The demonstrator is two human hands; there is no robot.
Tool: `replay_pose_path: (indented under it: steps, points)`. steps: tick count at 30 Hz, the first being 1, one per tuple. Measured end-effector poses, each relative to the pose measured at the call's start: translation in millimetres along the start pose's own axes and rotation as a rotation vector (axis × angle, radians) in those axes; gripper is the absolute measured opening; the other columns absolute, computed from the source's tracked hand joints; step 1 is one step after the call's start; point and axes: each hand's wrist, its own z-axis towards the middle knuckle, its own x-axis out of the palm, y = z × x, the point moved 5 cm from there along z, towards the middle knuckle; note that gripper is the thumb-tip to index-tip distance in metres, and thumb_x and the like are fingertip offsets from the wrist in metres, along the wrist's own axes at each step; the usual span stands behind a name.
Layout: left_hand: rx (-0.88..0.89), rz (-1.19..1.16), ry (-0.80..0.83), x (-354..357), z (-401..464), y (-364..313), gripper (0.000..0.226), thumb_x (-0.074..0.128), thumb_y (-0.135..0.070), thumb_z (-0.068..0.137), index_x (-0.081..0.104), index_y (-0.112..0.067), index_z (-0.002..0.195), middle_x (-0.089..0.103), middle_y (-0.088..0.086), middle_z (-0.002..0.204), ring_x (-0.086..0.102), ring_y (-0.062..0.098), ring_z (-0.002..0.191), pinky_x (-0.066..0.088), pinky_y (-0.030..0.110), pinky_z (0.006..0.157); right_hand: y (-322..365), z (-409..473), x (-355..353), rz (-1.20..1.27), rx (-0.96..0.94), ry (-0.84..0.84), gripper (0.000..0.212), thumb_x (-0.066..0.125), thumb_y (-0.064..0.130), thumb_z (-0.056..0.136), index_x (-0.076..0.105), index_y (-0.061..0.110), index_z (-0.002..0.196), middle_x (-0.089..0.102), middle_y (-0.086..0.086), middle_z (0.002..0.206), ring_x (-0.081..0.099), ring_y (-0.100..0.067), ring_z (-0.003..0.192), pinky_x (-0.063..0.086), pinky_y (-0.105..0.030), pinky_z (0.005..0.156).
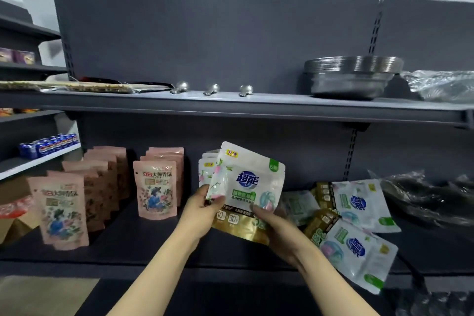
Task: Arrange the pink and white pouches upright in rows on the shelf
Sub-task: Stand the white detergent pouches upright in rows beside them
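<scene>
while both arms are stretched toward the lower shelf (pixel 143 244), a white pouch (pixel 250 182) with a gold bottom band is held upright above the shelf board, slightly tilted to the right. the left hand (pixel 202 209) is closed on its lower left corner, thumb across the front, and the right hand (pixel 273 226) is clasped on its lower right edge, thumb on the front near the gold band. just behind it, a short row of more white pouches (pixel 206 172) is seen standing upright, partly covered by the held one. to the right, several white and gold pouches (pixel 359 246) are lying flat and overlapping on the shelf, one of them hanging over the front edge. to the left, pink pouches are set upright in rows running front to back: one row is fronted by a pink pouch (pixel 156 191) near the middle, and another row is fronted by a pink pouch (pixel 62 210) near the left end. on the upper shelf (pixel 256 106), three metal spoons (pixel 213 90) and a stack of metal bowls (pixel 352 75) are kept, well apart from the pouches. crumpled plastic wrap (pixel 431 197) is lying at the far right of the lower shelf.
</scene>
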Motion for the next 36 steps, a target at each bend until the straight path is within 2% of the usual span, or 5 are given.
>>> replay_pose_path:
  steps: [6,11,20,26,36]
  points:
    - [0.030,0.125,0.070,-6,9,15,0.027,0.057,-0.018,0.091,0.050,-0.035,0.111,0.064,-0.015,0.106,0.060,-0.001,0.095,0.048,0.018,0.079,17,14,-4,-0.288,-0.007,-0.051,0.061,0.076,0.016,0.069,0.055,0.012,0.126,0.070,-0.006,0.115,0.068,-0.023,0.105,0.055,-0.038,0.089]
    - [-0.046,0.243,0.089,-17,33,32,0.059,0.079,-0.027,0.068,0.048,-0.026,0.118,0.065,-0.008,0.111,0.062,0.006,0.100,0.053,0.023,0.082,23,27,2,-0.725,-0.032,-0.095,0.041,0.072,0.020,0.082,0.057,0.018,0.121,0.066,0.008,0.113,0.063,-0.011,0.104,0.047,-0.003,0.065]
    - [-0.131,0.452,-0.076,-24,68,59,0.037,0.073,-0.027,0.077,0.045,-0.009,0.093,0.058,0.002,0.094,0.058,0.017,0.088,0.050,0.029,0.075,14,60,-4,-1.004,-0.040,-0.373,0.051,0.074,0.036,0.076,0.054,0.006,0.112,0.060,-0.001,0.102,0.058,-0.016,0.096,0.049,-0.024,0.072]
    - [-0.170,0.340,-0.122,-28,78,89,0.037,0.075,-0.017,0.075,0.040,-0.011,0.083,0.059,0.009,0.095,0.060,0.020,0.086,0.054,0.038,0.079,0,71,-2,-1.023,-0.072,-0.424,0.042,0.072,0.023,0.080,0.049,0.004,0.109,0.047,0.009,0.087,0.048,-0.004,0.077,0.039,-0.008,0.049]
    - [-0.185,0.264,-0.072,-25,84,117,0.042,0.077,-0.012,0.073,0.047,-0.011,0.103,0.060,0.003,0.099,0.059,0.014,0.087,0.051,0.028,0.075,-19,78,-10,-1.034,0.008,-0.435,0.045,0.072,0.023,0.080,0.047,0.005,0.114,0.055,-0.001,0.103,0.050,-0.011,0.090,0.037,-0.015,0.062]
